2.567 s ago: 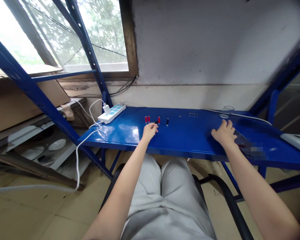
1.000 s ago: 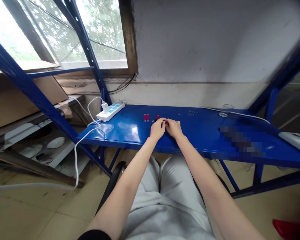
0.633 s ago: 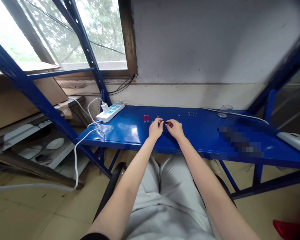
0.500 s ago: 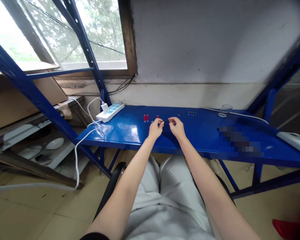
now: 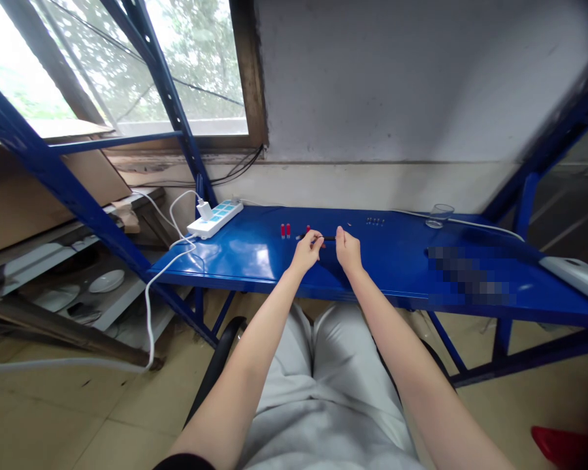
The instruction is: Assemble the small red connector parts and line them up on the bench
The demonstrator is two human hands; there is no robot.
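Note:
Over the blue table (image 5: 255, 225), a thin black pen-like object (image 5: 329, 238) lies level between my two hands. My left hand (image 5: 307, 250) is closed, with the fingertips pinched at its left end. At the opposite end, the thumb and fingers of my right hand (image 5: 348, 250) are pressed together on it. Its exact kind is too small to make out. Just behind my left hand stands a small red piece (image 5: 308, 229), partly covered by the fingers. Two more red pieces, a left one (image 5: 283, 231) and a right one (image 5: 288, 231), are side by side farther left.
A white power strip (image 5: 215, 220) with a plugged-in charger sits at the table's left. Several tiny metallic pieces (image 5: 375, 222) form a row at the back. Farther right are a clear glass (image 5: 440, 215), a blurred dark object (image 5: 470, 274) and a white device (image 5: 575, 277).
My right hand has turned more upright, its thumb now pointing up along the fingers. A longer stretch of the black object shows between the hands. The red pieces have stayed put.

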